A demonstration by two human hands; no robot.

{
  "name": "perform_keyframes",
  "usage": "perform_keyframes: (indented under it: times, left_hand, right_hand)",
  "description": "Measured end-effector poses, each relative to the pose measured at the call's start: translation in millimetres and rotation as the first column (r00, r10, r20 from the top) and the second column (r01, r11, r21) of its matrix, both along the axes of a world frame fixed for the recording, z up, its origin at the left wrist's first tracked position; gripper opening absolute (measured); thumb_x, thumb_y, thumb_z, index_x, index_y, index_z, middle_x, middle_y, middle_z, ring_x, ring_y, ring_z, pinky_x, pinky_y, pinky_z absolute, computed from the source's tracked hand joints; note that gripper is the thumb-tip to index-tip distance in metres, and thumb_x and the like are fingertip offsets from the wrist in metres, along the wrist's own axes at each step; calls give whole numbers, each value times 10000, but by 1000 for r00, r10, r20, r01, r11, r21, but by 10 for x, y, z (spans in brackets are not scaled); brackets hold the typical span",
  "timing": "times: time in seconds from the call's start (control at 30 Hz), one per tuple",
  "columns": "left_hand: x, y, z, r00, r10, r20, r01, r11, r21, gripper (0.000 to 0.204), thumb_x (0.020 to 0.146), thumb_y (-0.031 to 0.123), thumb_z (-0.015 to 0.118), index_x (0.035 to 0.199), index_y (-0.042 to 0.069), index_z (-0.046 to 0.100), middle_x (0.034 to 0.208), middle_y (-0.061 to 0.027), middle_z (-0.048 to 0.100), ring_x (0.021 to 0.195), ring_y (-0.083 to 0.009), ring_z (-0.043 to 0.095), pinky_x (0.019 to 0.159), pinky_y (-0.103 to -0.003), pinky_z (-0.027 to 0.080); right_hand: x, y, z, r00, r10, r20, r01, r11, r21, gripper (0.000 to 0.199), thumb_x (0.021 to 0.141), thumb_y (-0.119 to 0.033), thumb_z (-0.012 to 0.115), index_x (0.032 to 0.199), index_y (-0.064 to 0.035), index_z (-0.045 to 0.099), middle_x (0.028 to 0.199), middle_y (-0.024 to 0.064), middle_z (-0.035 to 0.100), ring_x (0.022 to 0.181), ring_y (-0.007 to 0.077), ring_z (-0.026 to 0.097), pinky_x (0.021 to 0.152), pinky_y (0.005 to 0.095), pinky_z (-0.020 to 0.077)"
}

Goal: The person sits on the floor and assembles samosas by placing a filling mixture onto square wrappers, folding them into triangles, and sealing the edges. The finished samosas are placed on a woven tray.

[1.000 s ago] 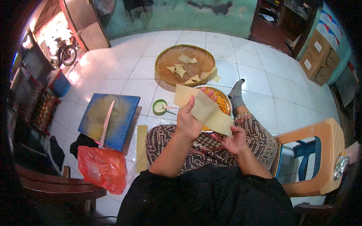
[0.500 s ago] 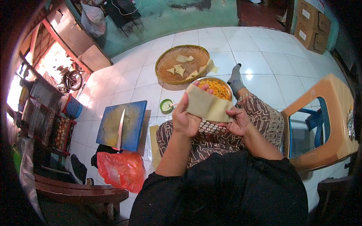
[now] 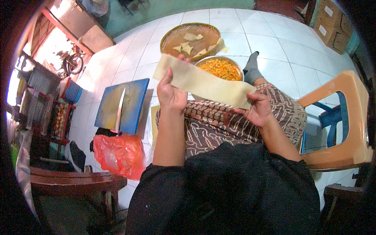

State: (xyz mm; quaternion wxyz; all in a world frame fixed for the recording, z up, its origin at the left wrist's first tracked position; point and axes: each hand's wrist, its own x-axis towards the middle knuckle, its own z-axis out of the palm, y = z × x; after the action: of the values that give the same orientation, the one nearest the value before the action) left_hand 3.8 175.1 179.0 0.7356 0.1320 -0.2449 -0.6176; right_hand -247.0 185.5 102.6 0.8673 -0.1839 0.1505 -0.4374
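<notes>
A long pale strip of pastry wrapper [image 3: 207,83] stretches between my two hands above my lap. My left hand [image 3: 171,92] grips its left end, thumb in front and fingers behind. At the other end my right hand [image 3: 258,109] pinches the lower corner between thumb and fingers. Just beyond the strip stands a metal bowl [image 3: 240,67] of diced orange and yellow filling [image 3: 221,69], partly covered by the strip. Farther off, a round woven tray [image 3: 169,38] carries several folded triangular pastries [image 3: 184,48] and loose wrapper pieces [image 3: 193,36].
To the left lies a blue cutting board [image 3: 135,103] with a knife [image 3: 120,109] on it. Nearer me is a red plastic bag [image 3: 119,154]. An orange plastic stool [image 3: 348,145] stands at my right. My socked foot [image 3: 252,68] extends beside the bowl.
My hands have moved apart, and the wrapper, folded or bunched before, is now drawn out into a long strip. The whole view has shifted, with floor things sitting higher in it.
</notes>
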Motion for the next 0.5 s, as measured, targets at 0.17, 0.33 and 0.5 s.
perform_keyframes:
  times: [0.17, 0.33, 0.5]
  left_hand:
    - [-23, 49, 58, 998, -12, 54, 14, 999, -49, 421, 905, 282, 426, 1239, 27, 404, 1140, -179, 537, 1058, -325, 514, 938, -431, 392]
    - [-127, -46, -165, 933, 40, 358, -56, 998, 35, 403, 899, 303, 413, 1171, 13, 483, 1088, -114, 570, 999, -223, 555, 892, -364, 430]
    - [-352, -155, -435, 332, 343, 878, 3, 931, -365, 561, 896, 346, 454, 1318, -1, 325, 1351, -152, 344, 1269, -221, 299, 1040, -350, 243]
  right_hand:
    - [77, -14, 19, 1000, 30, 10, -30, 1000, 6, 447, 782, -138, 479, 1190, 42, 434, 1083, 204, 565, 908, 353, 603, 710, 472, 549]
    - [76, 78, 289, 990, -103, -98, 97, 993, -62, 418, 746, -95, 511, 1149, 7, 463, 1075, 159, 559, 924, 332, 589, 680, 453, 556]
    - [62, -76, 544, 962, -97, -256, 7, 943, -332, 357, 744, -73, 514, 1086, 26, 492, 1018, 169, 575, 865, 287, 612, 667, 416, 560]
